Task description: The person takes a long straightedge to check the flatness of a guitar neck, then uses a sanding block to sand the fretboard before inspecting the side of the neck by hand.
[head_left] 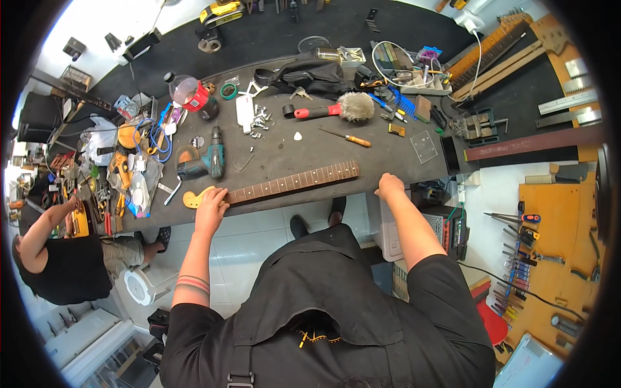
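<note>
A guitar neck (294,184) with a dark fretboard, dot inlays and a pale headstock (195,198) lies slantwise along the bench's near edge. My left hand (211,205) is closed over it where headstock and fretboard meet. Beyond the neck's right end, apart from it, my right hand (390,186) is at the bench edge with its fingers curled in. Whatever those fingers may hold is hidden. A teal cordless drill (212,158) and a small hex key (244,161) lie just behind the neck. Farther back is a screwdriver (349,138) with a wooden handle.
A red-handled brush (346,108), a bottle (191,94), a black bag (307,79) and loose metal parts (260,121) occupy the dark bench (284,149). A clear plate (424,147) lies to the right. At far left, another person (65,265) reaches over a cluttered bench.
</note>
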The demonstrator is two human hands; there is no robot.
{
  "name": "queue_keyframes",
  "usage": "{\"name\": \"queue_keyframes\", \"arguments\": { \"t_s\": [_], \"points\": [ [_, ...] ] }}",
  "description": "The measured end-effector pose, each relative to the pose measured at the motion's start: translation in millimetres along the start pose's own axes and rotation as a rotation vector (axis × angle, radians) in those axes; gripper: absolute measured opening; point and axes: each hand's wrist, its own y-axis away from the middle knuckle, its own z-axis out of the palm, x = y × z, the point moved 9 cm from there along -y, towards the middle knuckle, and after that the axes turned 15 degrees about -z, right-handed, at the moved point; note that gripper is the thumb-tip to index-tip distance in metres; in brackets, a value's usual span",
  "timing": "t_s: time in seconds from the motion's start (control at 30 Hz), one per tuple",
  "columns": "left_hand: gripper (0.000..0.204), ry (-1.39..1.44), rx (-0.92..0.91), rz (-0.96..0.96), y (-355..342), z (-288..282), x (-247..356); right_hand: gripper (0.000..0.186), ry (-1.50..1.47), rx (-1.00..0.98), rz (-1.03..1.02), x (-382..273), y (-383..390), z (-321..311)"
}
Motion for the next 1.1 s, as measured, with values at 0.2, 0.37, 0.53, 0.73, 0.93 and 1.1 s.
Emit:
{"name": "queue_keyframes", "arguments": {
  "t_s": [0.2,0.37,0.53,0.73,0.93,1.1],
  "points": [
    [0.048,0.022,-0.058,-0.003,-3,3,18,0.067,0.003,0.003,-0.014,-2,0,0],
    [0.045,-0.074,0.002,0.071,-9,11,54,0.067,-0.011,-0.005,0.016,1,-4,4],
    [0.044,-0.092,-0.017,0.099,-12,20,69,0.067,-0.015,-0.016,0.024,5,-5,8],
    [0.043,-0.098,0.005,0.047,-8,8,50,0.067,-0.008,0.009,0.001,2,-4,5],
    [0.043,-0.11,0.029,0.038,-7,14,55,0.068,0.015,0.011,-0.025,3,-9,11],
    [0.043,-0.09,0.018,0.043,-9,22,75,0.068,0.0,-0.048,-0.023,-2,-13,13]
  ]
}}
